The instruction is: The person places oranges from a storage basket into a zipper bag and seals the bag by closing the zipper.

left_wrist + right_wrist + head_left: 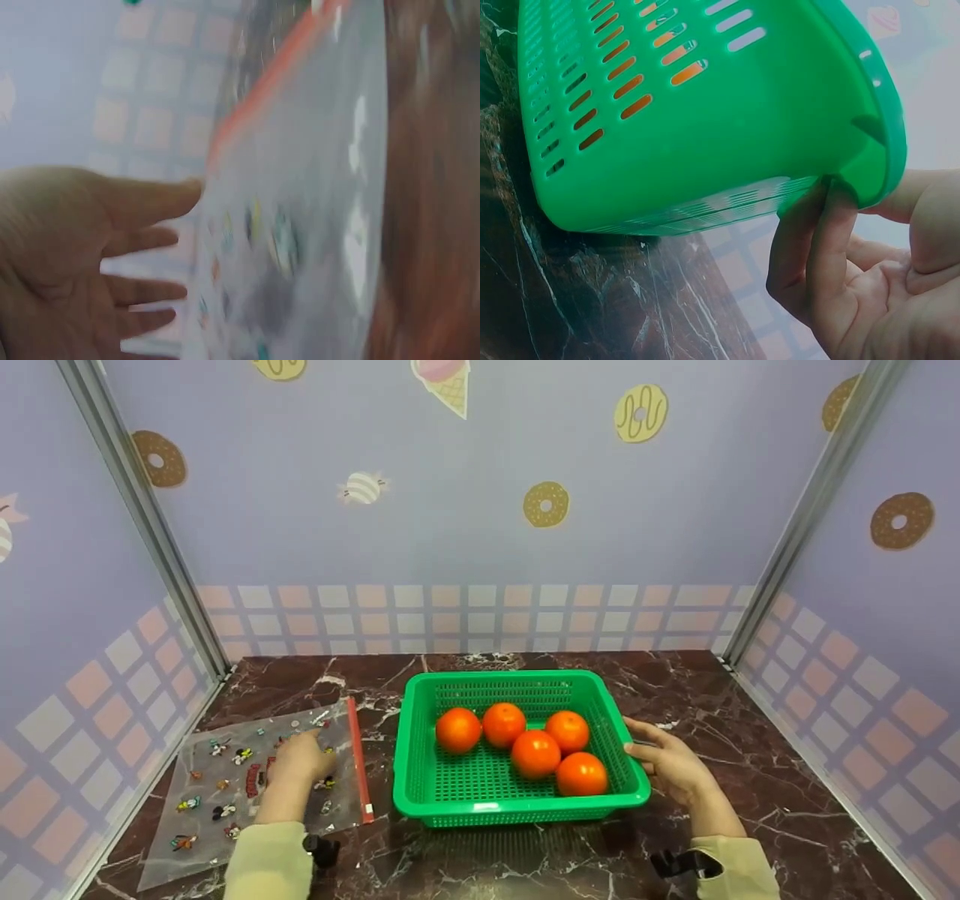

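A green plastic basket point(521, 808) with slotted walls stands on the table, with several round orange fruits point(535, 754) inside. At its right side my right hand point(675, 765) holds the rim; in the right wrist view, fingers point(829, 255) curl beneath the edge and part of the thumb is hidden behind it. To the left lies a clear zip bag point(202, 810) with a red slider edge and small cartoon prints. My left hand point(300, 761) is over this bag. In the blurred left wrist view its fingers point(150, 289) are spread and fairly straight, with the thumb close to the bag.
Dark red marbled table surface point(517, 870) surrounds the basket and bag. A lilac back wall point(465, 547) with sweet and tile prints closes off the far side. Side panels point(885, 660) rise at left and right, joined by metal corner posts point(810, 502).
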Action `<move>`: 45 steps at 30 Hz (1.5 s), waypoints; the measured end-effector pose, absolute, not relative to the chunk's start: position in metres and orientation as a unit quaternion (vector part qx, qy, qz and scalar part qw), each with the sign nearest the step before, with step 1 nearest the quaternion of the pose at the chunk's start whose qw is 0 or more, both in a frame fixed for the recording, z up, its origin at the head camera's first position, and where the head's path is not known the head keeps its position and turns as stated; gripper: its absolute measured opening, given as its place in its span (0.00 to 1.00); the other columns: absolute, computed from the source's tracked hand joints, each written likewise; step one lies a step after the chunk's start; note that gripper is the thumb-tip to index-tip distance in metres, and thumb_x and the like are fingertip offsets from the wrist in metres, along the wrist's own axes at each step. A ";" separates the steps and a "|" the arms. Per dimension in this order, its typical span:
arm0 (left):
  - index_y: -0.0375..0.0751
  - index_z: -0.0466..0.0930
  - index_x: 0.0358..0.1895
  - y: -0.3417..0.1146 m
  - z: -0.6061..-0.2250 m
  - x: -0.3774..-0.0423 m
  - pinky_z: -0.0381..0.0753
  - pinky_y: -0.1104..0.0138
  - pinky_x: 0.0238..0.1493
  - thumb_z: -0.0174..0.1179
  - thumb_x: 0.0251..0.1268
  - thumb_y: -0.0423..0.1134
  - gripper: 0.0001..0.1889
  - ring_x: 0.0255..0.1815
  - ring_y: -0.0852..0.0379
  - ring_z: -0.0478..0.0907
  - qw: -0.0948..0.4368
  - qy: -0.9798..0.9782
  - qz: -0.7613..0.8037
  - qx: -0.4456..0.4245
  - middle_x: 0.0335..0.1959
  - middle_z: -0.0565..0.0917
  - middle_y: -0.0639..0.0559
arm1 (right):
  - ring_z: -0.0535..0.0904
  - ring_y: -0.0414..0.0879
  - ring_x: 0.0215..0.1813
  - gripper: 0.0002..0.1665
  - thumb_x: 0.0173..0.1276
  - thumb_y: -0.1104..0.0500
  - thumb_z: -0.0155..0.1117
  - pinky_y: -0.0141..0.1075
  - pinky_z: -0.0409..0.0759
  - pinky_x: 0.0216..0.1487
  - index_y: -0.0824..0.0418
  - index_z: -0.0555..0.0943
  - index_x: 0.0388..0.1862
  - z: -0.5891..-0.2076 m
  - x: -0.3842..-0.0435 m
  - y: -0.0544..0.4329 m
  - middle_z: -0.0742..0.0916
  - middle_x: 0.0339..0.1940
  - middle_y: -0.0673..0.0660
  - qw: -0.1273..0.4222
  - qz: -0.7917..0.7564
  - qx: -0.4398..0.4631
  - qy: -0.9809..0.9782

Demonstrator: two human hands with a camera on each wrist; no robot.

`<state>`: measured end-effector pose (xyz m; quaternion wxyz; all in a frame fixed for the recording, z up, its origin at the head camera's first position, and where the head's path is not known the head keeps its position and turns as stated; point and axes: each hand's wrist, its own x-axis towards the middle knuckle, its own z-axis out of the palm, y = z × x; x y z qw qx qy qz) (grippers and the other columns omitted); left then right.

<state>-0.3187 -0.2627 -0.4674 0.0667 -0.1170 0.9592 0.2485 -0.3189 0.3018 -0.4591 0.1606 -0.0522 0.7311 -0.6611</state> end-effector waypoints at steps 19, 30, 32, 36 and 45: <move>0.26 0.81 0.52 -0.208 -0.482 -0.325 0.83 0.38 0.45 0.68 0.68 0.43 0.21 0.45 0.30 0.84 0.041 0.962 0.209 -0.170 0.46 0.86 0.28 | 0.90 0.47 0.47 0.47 0.79 0.55 0.61 0.43 0.88 0.49 0.61 0.48 0.86 -0.459 -0.318 0.303 0.90 0.50 0.52 0.166 -0.664 -0.066 0.726; 0.23 0.79 0.54 -0.200 -0.487 -0.323 0.77 0.33 0.57 0.58 0.72 0.35 0.16 0.61 0.17 0.72 0.028 0.958 0.218 -0.187 0.54 0.81 0.21 | 0.91 0.47 0.47 0.47 0.79 0.55 0.61 0.43 0.88 0.49 0.61 0.48 0.86 -0.459 -0.319 0.303 0.89 0.49 0.52 0.165 -0.662 -0.064 0.729; 0.22 0.79 0.55 -0.199 -0.488 -0.324 0.76 0.33 0.58 0.57 0.73 0.33 0.16 0.63 0.16 0.71 0.019 0.958 0.216 -0.190 0.56 0.80 0.19 | 0.90 0.47 0.47 0.47 0.79 0.55 0.61 0.43 0.88 0.49 0.61 0.48 0.86 -0.459 -0.319 0.303 0.89 0.50 0.52 0.166 -0.662 -0.065 0.728; 0.23 0.79 0.54 -0.200 -0.490 -0.323 0.77 0.34 0.57 0.55 0.73 0.30 0.14 0.60 0.18 0.74 -0.001 0.956 0.221 -0.193 0.54 0.81 0.20 | 0.90 0.47 0.48 0.47 0.79 0.56 0.61 0.43 0.88 0.49 0.61 0.47 0.86 -0.459 -0.319 0.303 0.89 0.50 0.53 0.168 -0.662 -0.067 0.728; 0.26 0.83 0.47 -0.209 -0.486 -0.320 0.83 0.38 0.40 0.52 0.74 0.32 0.12 0.41 0.29 0.84 -0.013 0.936 0.290 -0.198 0.42 0.86 0.27 | 0.90 0.47 0.47 0.46 0.79 0.55 0.61 0.43 0.88 0.49 0.61 0.48 0.86 -0.460 -0.319 0.303 0.90 0.49 0.52 0.164 -0.662 -0.062 0.728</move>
